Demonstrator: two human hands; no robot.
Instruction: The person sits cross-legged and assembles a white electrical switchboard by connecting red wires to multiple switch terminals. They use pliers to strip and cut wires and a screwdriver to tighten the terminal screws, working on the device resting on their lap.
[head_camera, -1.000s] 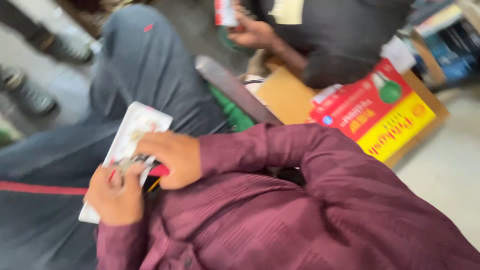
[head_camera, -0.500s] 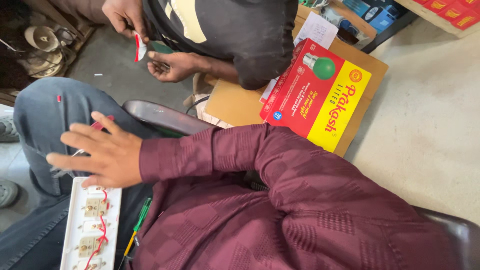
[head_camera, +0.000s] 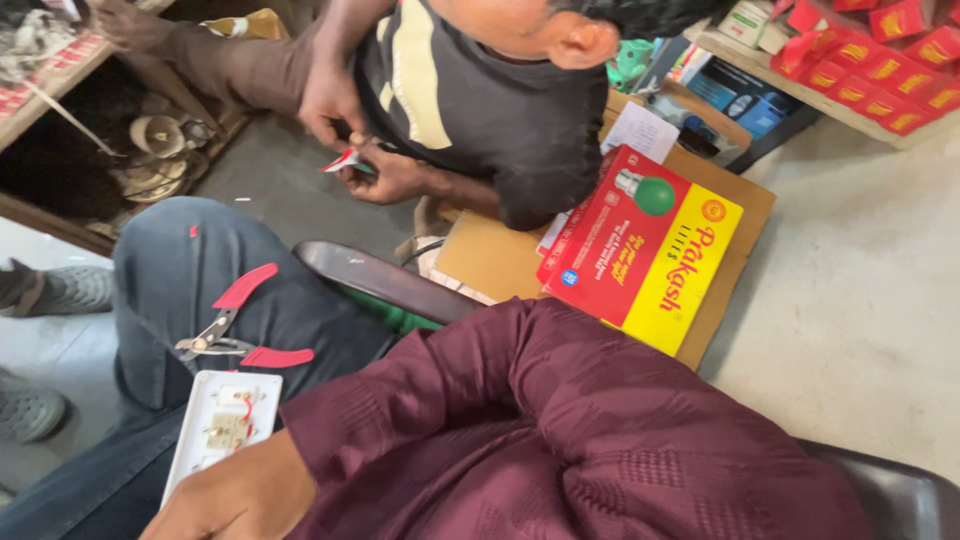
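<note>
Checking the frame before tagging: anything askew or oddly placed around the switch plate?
Red-handled pliers lie loose with handles apart on the person's jeans-clad thigh, just above the white switch plate, unheld. The plate sits tilted on the lap with its wired back up, one hand at its lower end. Nothing looks spilled or broken.

One white switch board (head_camera: 222, 428), touched at its lower edge by the one own hand (head_camera: 235, 498) in view. One pair of red-handled pliers (head_camera: 240, 325) just above that hand, on the lap. Two hands of a co-worker (head_camera: 330, 100) farther up, both on one small red-and-white item (head_camera: 343, 161). One red-and-yellow bulb carton (head_camera: 645, 250) well to the right, on one flat brown box (head_camera: 495, 260).
</note>
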